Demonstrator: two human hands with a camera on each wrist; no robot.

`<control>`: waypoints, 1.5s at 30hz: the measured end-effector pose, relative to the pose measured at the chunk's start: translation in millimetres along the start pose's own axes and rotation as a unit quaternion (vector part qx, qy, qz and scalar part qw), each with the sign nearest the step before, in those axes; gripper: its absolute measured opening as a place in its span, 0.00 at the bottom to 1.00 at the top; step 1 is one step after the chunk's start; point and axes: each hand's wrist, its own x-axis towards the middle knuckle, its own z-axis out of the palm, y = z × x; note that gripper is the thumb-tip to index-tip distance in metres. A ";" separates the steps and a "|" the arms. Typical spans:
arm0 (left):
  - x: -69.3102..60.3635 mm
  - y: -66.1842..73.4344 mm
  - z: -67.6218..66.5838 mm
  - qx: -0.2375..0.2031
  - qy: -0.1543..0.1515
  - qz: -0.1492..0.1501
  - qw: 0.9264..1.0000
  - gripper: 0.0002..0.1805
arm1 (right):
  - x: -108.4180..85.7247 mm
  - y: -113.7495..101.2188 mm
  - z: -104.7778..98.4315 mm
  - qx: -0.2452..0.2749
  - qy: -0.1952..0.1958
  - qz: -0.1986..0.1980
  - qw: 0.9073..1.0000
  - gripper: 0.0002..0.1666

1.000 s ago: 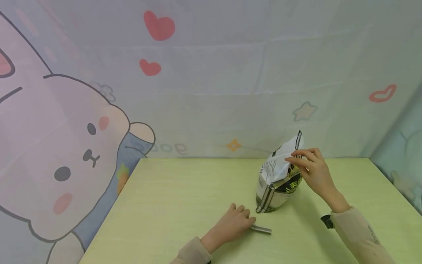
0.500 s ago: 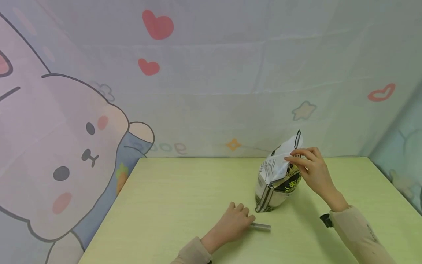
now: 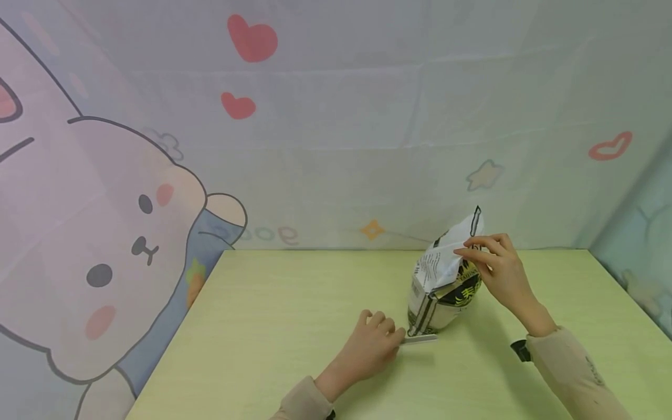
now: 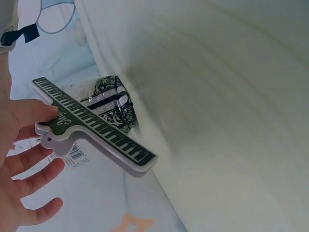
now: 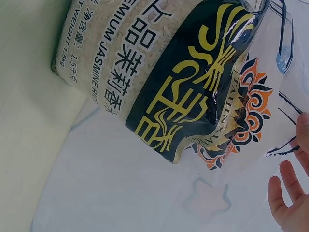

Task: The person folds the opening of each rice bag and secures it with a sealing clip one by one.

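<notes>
A bag of jasmine rice [image 3: 443,286] stands on the table, its upper part folded over; the right wrist view shows the printed front of the rice bag [image 5: 159,72]. My right hand [image 3: 501,274] pinches the bag's loose top between thumb and fingers. In front of the bag, my left hand [image 3: 370,347] holds a long clip [image 3: 420,339] just off the table. The left wrist view shows this clip [image 4: 96,121] to have a dark face with a piano-key print; thumb and forefinger pinch its handle while the other fingers are spread.
The pale green table [image 3: 283,303] reaches back to a printed cloth backdrop [image 3: 336,116]. Another cloth hangs along the table's right side.
My left hand has raised the clip and brought it slightly forward, nearer to the bag's base; the clip has also turned. My right hand and the bag stay nearly still.
</notes>
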 end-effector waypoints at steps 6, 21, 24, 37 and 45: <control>-0.8 -0.1 -0.6 -0.018 0.027 -0.023 0.999 0.09 | -0.3 0.4 -0.6 -0.004 -0.010 0.008 1.000 0.23; 4.1 4.2 1.4 -0.101 0.135 -0.110 0.980 0.13 | 1.0 -0.4 -1.4 -0.003 -0.011 0.009 1.000 0.23; 4.1 4.6 2.6 -0.109 0.143 -0.115 0.977 0.13 | 2.1 -0.4 -1.3 0.002 -0.006 0.004 1.000 0.23; 8.0 3.4 6.1 -0.139 0.170 -0.147 0.965 0.15 | 12.4 -0.3 -1.3 0.013 -0.005 -0.017 1.000 0.16; 9.5 2.6 4.5 -0.160 0.178 -0.167 0.957 0.15 | 19.0 -2.1 0.2 0.019 -0.024 -0.010 0.999 0.13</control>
